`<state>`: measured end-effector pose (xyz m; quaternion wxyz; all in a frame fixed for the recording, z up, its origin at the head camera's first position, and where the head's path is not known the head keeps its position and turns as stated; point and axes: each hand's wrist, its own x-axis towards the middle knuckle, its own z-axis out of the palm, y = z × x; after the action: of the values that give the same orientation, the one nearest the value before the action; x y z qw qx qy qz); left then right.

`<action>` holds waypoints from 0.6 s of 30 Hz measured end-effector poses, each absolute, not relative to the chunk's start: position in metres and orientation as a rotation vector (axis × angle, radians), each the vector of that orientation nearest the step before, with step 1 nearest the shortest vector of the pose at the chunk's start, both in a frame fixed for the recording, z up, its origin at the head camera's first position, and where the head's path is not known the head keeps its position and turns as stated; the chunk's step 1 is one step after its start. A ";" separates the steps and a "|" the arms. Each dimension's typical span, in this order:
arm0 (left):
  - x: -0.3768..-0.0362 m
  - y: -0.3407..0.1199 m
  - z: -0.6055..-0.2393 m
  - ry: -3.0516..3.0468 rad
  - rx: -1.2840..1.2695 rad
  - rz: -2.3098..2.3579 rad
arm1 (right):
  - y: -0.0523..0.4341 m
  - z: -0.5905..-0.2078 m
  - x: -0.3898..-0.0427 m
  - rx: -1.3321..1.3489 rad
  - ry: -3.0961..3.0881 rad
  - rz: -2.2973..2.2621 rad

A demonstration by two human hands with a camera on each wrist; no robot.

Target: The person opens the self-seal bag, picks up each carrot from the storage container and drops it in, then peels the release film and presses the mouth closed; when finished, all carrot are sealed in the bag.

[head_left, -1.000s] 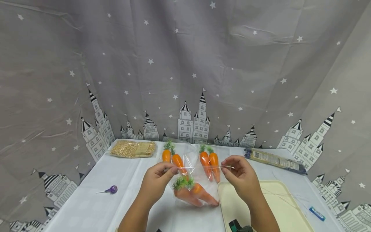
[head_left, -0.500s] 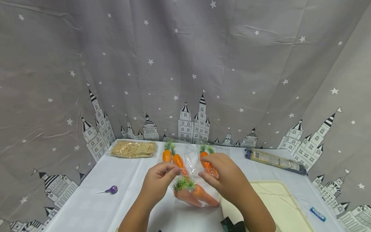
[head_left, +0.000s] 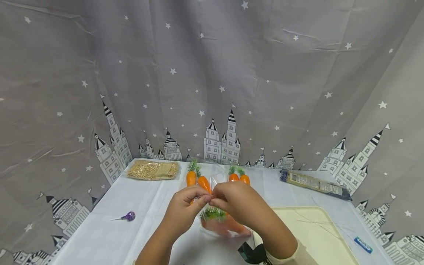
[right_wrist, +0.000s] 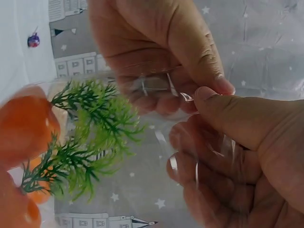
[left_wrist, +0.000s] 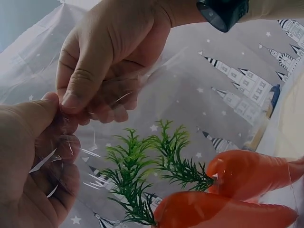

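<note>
Between both hands (head_left: 209, 198) — each pinching the clear bag (left_wrist: 156, 109) — two carrots (left_wrist: 228, 199) hang, greens uppermost.

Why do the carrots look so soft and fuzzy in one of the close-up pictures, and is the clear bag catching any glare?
Right wrist view: the carrots sit too near the lens, so they blur, while the fingertips stay sharper. Left wrist view: carrots and green tops are crisp; the clear bag shows thin white glints at its creases. Head view: even light, edges curved by the wide lens.
</note>
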<state>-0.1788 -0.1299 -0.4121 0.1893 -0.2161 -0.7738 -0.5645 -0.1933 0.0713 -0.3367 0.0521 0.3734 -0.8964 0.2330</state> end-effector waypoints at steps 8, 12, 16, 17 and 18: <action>-0.178 -0.129 -0.411 -2.173 -0.585 -1.555 | 0.074 -0.345 -0.197 1.092 -2.734 0.697; -0.177 -0.129 -0.412 -2.173 -0.551 -1.505 | 0.080 -0.350 -0.198 1.052 -2.747 0.693; -0.177 -0.130 -0.413 -2.181 -0.523 -1.500 | 0.087 -0.353 -0.199 1.030 -2.768 0.689; -0.177 -0.130 -0.414 -2.187 -0.518 -1.504 | 0.088 -0.354 -0.199 1.026 -2.772 0.687; -0.176 -0.131 -0.414 -2.193 -0.513 -1.510 | 0.090 -0.354 -0.199 1.021 -2.777 0.693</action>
<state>-0.1765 -0.1305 -0.4142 0.2134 -0.1847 -0.7901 -0.5441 -0.1992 0.0899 -0.3539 0.0513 0.3356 -0.9127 0.2277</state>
